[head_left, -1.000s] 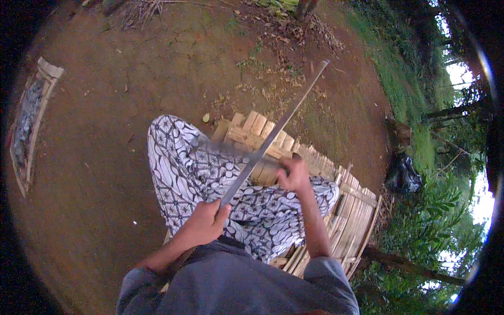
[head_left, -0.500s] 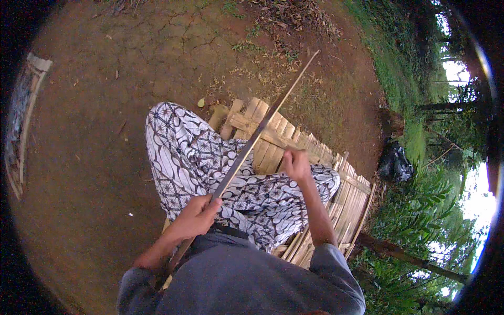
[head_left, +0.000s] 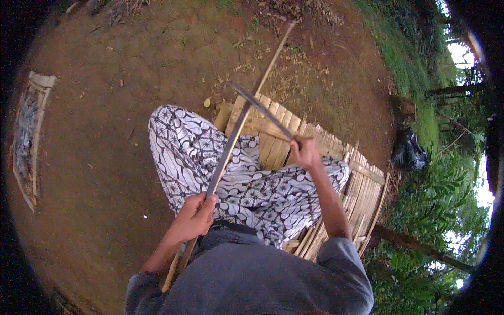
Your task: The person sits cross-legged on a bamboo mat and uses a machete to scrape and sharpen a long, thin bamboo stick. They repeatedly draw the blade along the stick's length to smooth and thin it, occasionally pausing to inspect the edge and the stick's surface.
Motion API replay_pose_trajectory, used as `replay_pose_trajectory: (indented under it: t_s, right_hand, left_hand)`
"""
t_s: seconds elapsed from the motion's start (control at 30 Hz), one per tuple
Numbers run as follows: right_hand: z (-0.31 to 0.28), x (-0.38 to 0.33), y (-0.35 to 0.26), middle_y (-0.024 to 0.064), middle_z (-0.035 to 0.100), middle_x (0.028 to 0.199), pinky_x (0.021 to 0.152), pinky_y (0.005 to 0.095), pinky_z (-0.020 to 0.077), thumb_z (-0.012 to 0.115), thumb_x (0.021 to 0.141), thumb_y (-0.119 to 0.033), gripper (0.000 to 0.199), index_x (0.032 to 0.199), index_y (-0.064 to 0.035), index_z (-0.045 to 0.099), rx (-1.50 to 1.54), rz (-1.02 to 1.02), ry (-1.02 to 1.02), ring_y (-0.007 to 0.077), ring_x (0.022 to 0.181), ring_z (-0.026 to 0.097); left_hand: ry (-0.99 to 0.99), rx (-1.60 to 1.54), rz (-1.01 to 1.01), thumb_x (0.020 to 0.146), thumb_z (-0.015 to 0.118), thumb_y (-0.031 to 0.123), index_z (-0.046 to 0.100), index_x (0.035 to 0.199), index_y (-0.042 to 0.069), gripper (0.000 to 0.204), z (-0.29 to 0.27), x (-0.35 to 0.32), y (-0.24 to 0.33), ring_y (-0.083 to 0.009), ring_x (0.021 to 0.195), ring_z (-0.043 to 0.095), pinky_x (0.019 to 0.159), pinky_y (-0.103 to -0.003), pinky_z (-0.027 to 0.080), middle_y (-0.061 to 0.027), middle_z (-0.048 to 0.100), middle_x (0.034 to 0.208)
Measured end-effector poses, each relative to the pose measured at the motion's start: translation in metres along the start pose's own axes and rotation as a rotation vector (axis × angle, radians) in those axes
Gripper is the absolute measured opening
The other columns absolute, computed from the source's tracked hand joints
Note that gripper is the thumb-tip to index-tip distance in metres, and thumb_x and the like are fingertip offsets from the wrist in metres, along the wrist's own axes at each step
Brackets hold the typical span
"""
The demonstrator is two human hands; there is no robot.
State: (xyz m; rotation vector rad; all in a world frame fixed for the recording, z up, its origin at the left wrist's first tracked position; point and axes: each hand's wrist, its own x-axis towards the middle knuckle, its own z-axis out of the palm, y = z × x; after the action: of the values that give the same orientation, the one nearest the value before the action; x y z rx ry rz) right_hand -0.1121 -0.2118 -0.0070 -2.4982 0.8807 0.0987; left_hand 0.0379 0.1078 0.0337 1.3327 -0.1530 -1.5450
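My left hand [head_left: 197,215] is closed around a long, narrow bamboo strip [head_left: 227,155], dark on one face and pale along its edge. The strip slants from beside my waist, across my lap, to a thin far tip over the ground. In my closed right hand [head_left: 307,153], above my right knee, is a long knife [head_left: 270,116] with a dark, narrow blade. Its blade points to the far left and crosses the strip beyond my lap; whether the edge bites into it I cannot tell. The knife's handle is hidden by my fingers.
I sit cross-legged in patterned trousers [head_left: 184,142] on a bamboo-slat bench [head_left: 362,194]. Bare earth [head_left: 105,147] spreads left and ahead. A wood-framed bed of dark material [head_left: 43,80] lies far left. At right are a black plastic bag [head_left: 410,152], a stump [head_left: 403,107] and plants.
The knife blade, not discernible before, now shows plainly across the strip. The strip stands steeper, its far tip shifted up and left. My left hand keeps its grip; the whole view has shifted slightly.
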Motion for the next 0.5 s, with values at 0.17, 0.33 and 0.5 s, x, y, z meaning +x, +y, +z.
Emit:
replay_pose_trajectory:
  t_s: [0.17,0.33,0.5]
  right_hand:
    - [0.027,-0.032,-0.049,0.0168,0.061,0.069,0.073,0.0487,0.0453,0.055,0.08,-0.045,0.044,0.077,-0.0004,0.059,0.018,-0.405,-0.029,0.0387,0.066,0.059]
    - [0.017,0.014,0.008,0.0193,0.062,0.07,0.061,0.0461,0.0485,0.049,0.079,-0.058,0.056,0.08,-0.0038,0.064,0.128,-0.117,0.097,0.0389,0.065,0.06]
    - [0.032,0.005,0.007,0.0185,0.061,0.069,0.061,0.0452,0.0487,0.05,0.08,-0.054,0.052,0.08,-0.0035,0.062,-0.053,-0.123,0.172,0.038,0.065,0.061]
  left_hand:
    - [-0.059,0.018,-0.017,0.096,0.042,0.031,0.041,0.071,0.006,0.034,0.012,0.015,-0.017,-0.0065,0.037,0.035,0.033,-0.025,0.03,0.0021,0.039,0.053]
    - [0.048,0.006,-0.057,0.096,0.044,0.026,0.041,0.076,0.008,0.027,0.03,-0.005,0.001,-0.0048,0.039,0.032,0.035,-0.024,0.026,0.0051,0.035,0.053]
    - [0.082,-0.078,-0.128,0.096,0.044,0.025,0.039,0.078,0.009,0.025,0.029,0.007,0.001,-0.0037,0.038,0.028,0.033,-0.023,0.022,0.0058,0.03,0.053]
